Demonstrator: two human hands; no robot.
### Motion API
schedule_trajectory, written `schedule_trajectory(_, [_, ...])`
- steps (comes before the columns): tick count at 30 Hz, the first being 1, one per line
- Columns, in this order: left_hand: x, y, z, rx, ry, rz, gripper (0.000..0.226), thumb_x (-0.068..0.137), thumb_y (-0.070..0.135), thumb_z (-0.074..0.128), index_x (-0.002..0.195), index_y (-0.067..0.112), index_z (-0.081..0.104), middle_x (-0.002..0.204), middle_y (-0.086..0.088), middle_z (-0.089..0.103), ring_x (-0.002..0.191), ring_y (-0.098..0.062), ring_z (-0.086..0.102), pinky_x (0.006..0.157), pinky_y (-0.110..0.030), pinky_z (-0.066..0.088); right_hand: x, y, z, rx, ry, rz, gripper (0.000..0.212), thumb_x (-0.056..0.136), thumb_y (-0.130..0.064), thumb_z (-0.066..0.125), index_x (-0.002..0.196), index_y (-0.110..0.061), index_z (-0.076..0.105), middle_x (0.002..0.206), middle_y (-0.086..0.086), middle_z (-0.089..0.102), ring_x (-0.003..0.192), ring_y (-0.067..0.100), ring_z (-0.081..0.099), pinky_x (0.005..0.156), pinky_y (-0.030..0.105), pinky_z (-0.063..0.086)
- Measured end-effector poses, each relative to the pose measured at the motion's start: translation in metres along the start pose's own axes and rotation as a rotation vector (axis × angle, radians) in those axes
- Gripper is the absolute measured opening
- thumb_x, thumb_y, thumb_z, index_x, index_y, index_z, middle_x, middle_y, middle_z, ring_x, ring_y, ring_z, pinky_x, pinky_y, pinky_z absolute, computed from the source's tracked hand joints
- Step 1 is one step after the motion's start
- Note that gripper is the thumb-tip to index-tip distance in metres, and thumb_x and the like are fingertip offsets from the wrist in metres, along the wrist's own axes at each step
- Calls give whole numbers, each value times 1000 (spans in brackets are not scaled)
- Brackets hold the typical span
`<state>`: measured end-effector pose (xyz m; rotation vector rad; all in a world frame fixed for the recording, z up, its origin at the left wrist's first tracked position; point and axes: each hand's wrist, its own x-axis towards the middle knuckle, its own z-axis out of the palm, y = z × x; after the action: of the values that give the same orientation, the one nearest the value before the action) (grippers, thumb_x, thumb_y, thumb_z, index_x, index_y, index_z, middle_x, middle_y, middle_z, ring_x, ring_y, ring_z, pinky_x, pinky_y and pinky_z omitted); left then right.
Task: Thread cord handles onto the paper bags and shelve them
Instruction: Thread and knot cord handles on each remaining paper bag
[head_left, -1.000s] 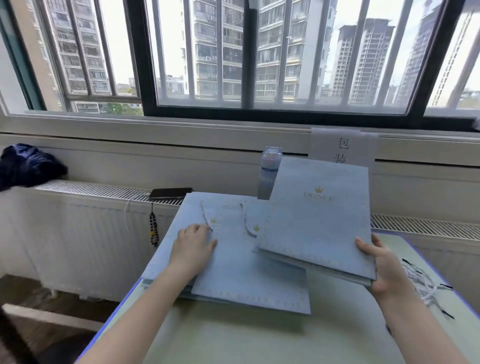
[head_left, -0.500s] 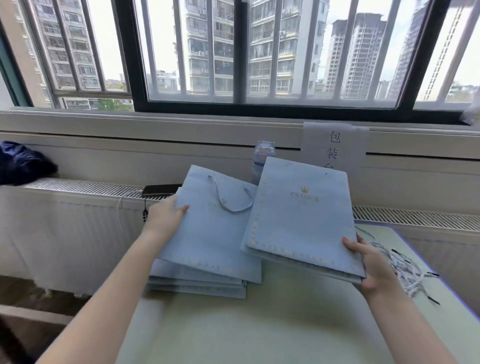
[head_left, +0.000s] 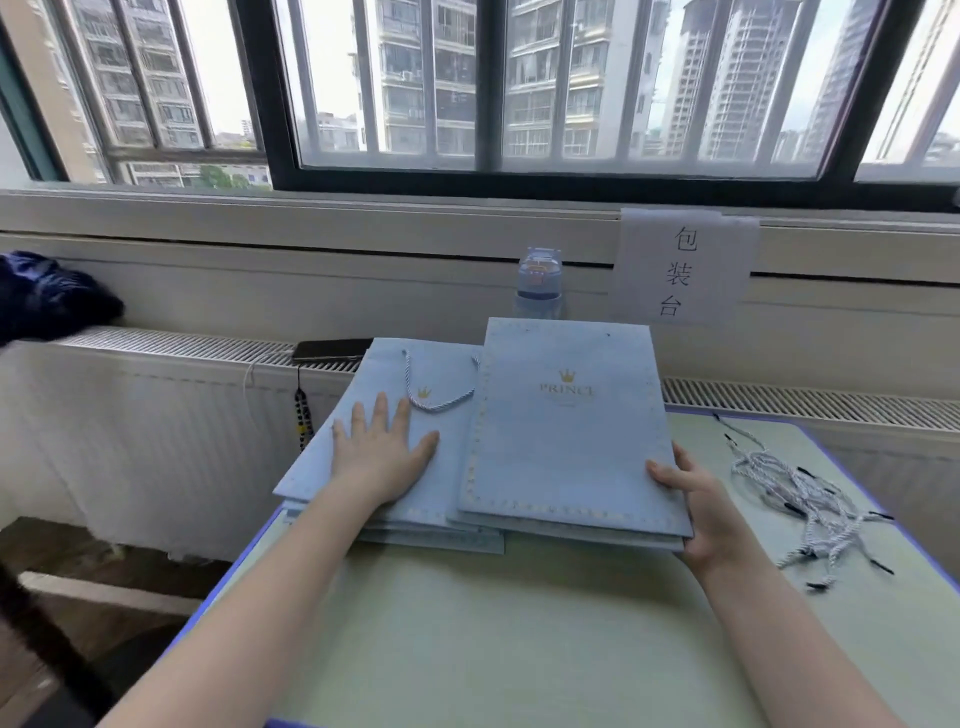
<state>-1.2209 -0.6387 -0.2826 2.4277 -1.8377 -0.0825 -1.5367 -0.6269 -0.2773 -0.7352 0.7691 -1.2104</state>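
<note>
Lowered onto the left pile (head_left: 410, 535), the corded paper bag (head_left: 441, 483) is now lying under the flat, released left grip (head_left: 384, 452). The right grip (head_left: 696, 509) is clasping the unthreaded bag stack (head_left: 566, 452), which is leaning on that overhanging pile and looks liable to slip off the counter (head_left: 519, 623).

The paper bags (head_left: 566, 447) at centre are matt pale-blue paper with gold-coloured print. The loose cords (head_left: 795, 493) at right are twisted white string with dark tips. The table top (head_left: 519, 623) looks smooth and matt. The bottle (head_left: 538, 283) is translucent plastic, the phone (head_left: 330, 349) glossy black, and the bundle (head_left: 47, 296) at the left edge dark cloth.
</note>
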Motion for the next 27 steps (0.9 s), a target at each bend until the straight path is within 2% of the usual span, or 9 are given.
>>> schedule_trajectory(3, [-9, 17, -12, -223, 158, 71, 61, 100, 48, 23, 152, 17, 11, 159, -10, 10, 146, -27, 6, 116, -47, 1, -2, -2, -1, 66, -14, -76, 44, 89, 2, 44, 130, -13, 49, 110, 13, 66, 84, 30, 70, 59, 42, 59])
schedule_trajectory(6, [-34, 53, -24, -849, 306, 182, 58, 99, 40, 38, 149, 11, 26, 148, -6, 39, 135, -22, 37, 111, -36, 25, -4, -5, 0, 151, -5, -209, 50, 82, 0, 49, 131, -13, 48, 116, 12, 64, 88, 28, 69, 62, 40, 58])
schedule_trajectory(9, [-45, 89, -38, -1292, 107, 166, 48, 93, 34, 57, 133, 9, 49, 110, 1, 65, 90, -13, 65, 81, -36, 56, -6, -13, 2, 201, 1, -282, 45, 77, -7, 51, 121, -14, 55, 108, 7, 69, 88, 26, 70, 64, 40, 59])
schedule_trajectory(13, [-28, 111, -52, -1641, -76, 97, 10, 89, 15, 64, 99, 11, 64, 80, -3, 68, 64, -10, 66, 59, -25, 58, -7, -36, 0, 171, 18, -320, 37, 86, 0, 47, 117, -18, 56, 107, 6, 69, 92, 25, 67, 70, 40, 58])
schedule_trajectory(16, [-4, 107, -71, -1547, -102, 156, 26, 86, 12, 68, 111, 7, 63, 81, -4, 67, 64, -13, 64, 59, -27, 58, -10, -67, -8, -183, 202, -461, 58, 88, -6, 56, 139, -22, 34, 130, 5, 53, 114, 23, 55, 87, 35, 48])
schedule_trajectory(18, [7, 98, -88, -1356, -154, 249, 34, 75, 15, 78, 108, 11, 68, 83, -9, 69, 63, -13, 65, 63, -30, 58, -12, -89, -19, -849, 485, -669, 88, 83, -16, 67, 150, -22, 11, 156, 6, 17, 141, 23, 22, 111, 32, 23])
schedule_trajectory(20, [11, 95, -103, -1119, -242, 343, 31, 67, 22, 78, 97, 19, 71, 87, -11, 71, 68, -15, 67, 69, -34, 58, -14, -107, -24, -1435, 529, -840, 95, 83, -27, 69, 151, -17, 4, 159, 4, -5, 146, 24, -5, 114, 38, -4])
schedule_trajectory(23, [11, 108, -120, -828, -348, 442, 24, 80, 17, 76, 102, 21, 70, 88, -7, 72, 76, -19, 69, 74, -36, 58, -13, -122, -6, -1853, 274, -775, 86, 85, -46, 62, 151, -22, 13, 159, -1, 7, 146, 21, -10, 112, 43, -17])
schedule_trajectory(27, [11, 131, -139, -756, -386, 519, 28, 81, 19, 75, 108, 21, 69, 94, -9, 73, 82, -23, 71, 76, -37, 58, -8, -131, 25, -1943, -7, -499, 67, 84, -51, 60, 143, -30, 37, 142, -2, 46, 137, 15, 32, 118, 40, 0])
